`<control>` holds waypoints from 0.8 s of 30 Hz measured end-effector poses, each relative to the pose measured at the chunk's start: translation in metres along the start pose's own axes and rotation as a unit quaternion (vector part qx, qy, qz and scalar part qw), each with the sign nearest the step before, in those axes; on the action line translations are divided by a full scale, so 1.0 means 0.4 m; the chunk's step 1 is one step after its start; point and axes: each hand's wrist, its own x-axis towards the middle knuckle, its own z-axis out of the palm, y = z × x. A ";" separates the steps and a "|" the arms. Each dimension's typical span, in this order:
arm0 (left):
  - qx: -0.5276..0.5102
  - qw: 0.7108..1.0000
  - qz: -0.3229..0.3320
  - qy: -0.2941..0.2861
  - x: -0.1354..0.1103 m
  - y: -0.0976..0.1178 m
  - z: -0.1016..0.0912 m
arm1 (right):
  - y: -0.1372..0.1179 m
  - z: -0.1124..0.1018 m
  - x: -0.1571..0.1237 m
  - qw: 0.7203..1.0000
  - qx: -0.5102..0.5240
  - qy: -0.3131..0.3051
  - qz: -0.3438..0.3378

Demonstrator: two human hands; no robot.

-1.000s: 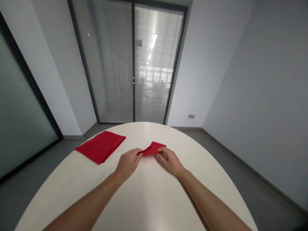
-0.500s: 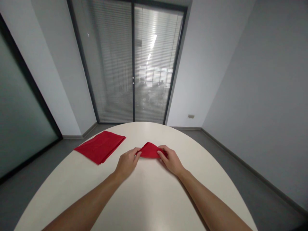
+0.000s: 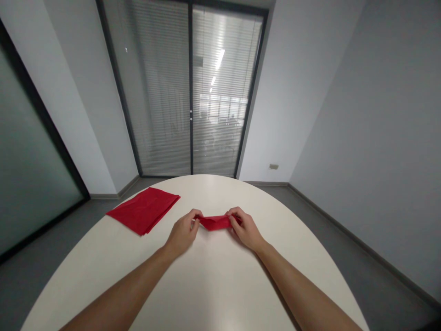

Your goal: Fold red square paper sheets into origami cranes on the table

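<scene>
Between my hands is a folded piece of thin red sheet (image 3: 215,223), like cloth or tissue paper, now a narrow strip with a blunt point toward me. My left hand (image 3: 185,231) pinches its left end between thumb and fingers. Its right end is gripped by my right hand (image 3: 244,227) in the same way. The fingers cover both ends of the strip. Farther left on the table lies a flat stack of larger red sheets (image 3: 144,209), apart from both hands.
All this is on a round white table (image 3: 213,285) with a curved far edge. Behind it stands a glass partition with blinds (image 3: 165,101). A wall socket (image 3: 274,166) sits low on the pale wall. Grey floor surrounds the table.
The peak of the held red sheet, which pointed away from me, has folded over toward me, leaving a flatter strip. Both hands stay almost in place. The stack has not moved.
</scene>
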 end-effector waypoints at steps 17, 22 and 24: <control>-0.018 0.998 0.060 0.000 0.000 0.008 -0.003 | 0.000 -0.009 0.008 0.998 -0.044 0.003 -0.036; 0.007 0.996 0.093 0.010 -0.002 0.017 -0.007 | -0.001 -0.005 0.009 0.995 -0.084 0.041 -0.024; 0.021 0.995 0.097 0.021 -0.002 0.016 -0.010 | -0.005 -0.004 0.007 0.993 -0.102 0.055 -0.031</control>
